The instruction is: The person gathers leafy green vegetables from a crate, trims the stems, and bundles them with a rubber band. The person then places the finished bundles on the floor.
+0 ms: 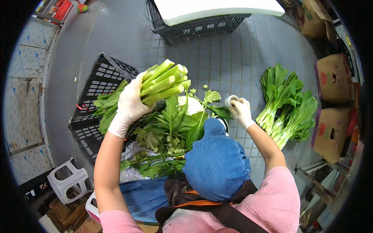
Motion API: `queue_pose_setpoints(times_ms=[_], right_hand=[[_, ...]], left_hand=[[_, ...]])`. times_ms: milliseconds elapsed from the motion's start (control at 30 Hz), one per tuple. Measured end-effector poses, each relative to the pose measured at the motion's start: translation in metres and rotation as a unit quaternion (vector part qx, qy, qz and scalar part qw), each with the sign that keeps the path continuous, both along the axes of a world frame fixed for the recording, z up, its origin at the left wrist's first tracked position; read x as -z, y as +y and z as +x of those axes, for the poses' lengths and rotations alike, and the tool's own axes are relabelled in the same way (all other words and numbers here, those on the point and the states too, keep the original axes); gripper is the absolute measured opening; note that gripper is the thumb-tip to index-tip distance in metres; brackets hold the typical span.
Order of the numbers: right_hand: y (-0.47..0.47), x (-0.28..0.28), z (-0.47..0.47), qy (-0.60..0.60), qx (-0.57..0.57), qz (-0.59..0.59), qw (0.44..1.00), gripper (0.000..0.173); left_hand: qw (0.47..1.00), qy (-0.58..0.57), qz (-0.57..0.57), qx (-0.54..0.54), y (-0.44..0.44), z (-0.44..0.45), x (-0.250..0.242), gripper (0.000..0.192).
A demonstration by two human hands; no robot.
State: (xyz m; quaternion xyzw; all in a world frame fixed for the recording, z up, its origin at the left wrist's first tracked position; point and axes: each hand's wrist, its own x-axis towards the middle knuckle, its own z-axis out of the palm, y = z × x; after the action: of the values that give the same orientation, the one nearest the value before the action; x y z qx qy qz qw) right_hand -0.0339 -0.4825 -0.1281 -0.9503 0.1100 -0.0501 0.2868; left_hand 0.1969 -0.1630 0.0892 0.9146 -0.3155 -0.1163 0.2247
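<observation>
My left hand, in a white glove, grips a bunch of green leafy vegetables by its thick stalks, cut ends pointing up and right, leaves over the black plastic crate. At my right, my gloved right hand holds a roll of whitish tape by its edge, above the floor. Between my hands lie loose leaves, cut stalk ends and a pale cabbage-like head. A curved knife rests on leaves beside my knee.
Bundled leafy greens lie on the tiled floor at right, near cardboard boxes. Another black crate with a white board on top stands ahead. A grey plastic stool is at lower left.
</observation>
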Motion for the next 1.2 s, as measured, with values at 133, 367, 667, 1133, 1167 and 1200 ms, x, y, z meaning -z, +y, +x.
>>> queue_pose_setpoints(times_ms=[133, 367, 667, 1133, 1167, 1200], right_hand=[[0.022, -0.125, 0.028, -0.24, -0.041, 0.027, 0.97, 0.033], [0.062, -0.335, 0.003, -0.471, -0.336, -0.171, 0.798, 0.016], [0.101, -0.374, -0.031, -0.542, -0.374, -0.232, 0.716, 0.015], [0.115, -0.386, -0.046, -0.549, -0.377, -0.267, 0.697, 0.018], [0.115, -0.386, -0.047, -0.549, -0.378, -0.268, 0.696, 0.019], [0.117, -0.385, -0.048, -0.543, -0.379, -0.263, 0.701, 0.019]], left_hand=[[1.0, -0.015, 0.0, 0.004, 0.0, -0.001, -0.002, 0.084], [0.998, -0.058, 0.023, 0.019, -0.002, -0.003, -0.007, 0.076], [0.996, -0.058, 0.074, 0.002, 0.002, -0.002, 0.003, 0.085], [0.996, -0.044, 0.071, -0.009, 0.005, 0.001, 0.008, 0.088], [0.996, -0.049, 0.069, -0.009, 0.005, 0.001, 0.008, 0.088], [0.997, -0.043, 0.065, -0.008, 0.005, 0.001, 0.007, 0.087]])
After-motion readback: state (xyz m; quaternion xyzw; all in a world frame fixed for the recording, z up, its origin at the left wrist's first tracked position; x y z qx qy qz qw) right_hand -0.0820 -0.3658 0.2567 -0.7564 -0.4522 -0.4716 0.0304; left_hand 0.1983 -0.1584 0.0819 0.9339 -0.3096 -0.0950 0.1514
